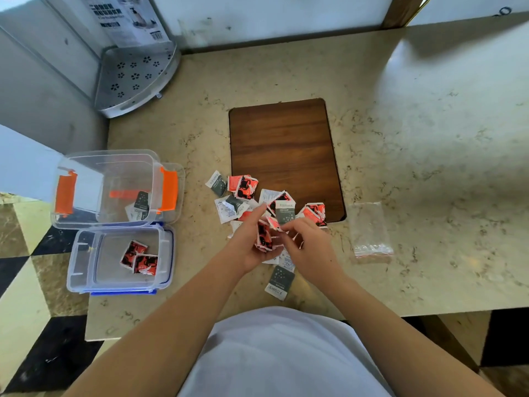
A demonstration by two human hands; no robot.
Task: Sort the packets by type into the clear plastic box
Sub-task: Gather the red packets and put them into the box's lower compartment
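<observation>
A loose pile of small packets [243, 196] lies mid-counter, some red and black, some grey and white. My left hand [252, 247] is palm up and holds several red and black packets [264, 236]. My right hand [307, 245] is beside it, its fingertips pinching a red packet at that stack. A clear box with orange latches [86, 190] at the left holds grey and white packets [139, 207]. In front of it, a clear box with blue clips [83, 262] holds two red and black packets [139, 257]. One grey packet [280, 282] lies under my wrists.
A brown wooden board [282, 144] lies behind the pile. An empty clear zip bag [369, 229] lies to the right. A white perforated corner shelf [134, 78] stands at the back left. The counter's left edge drops to a chequered floor [34, 282].
</observation>
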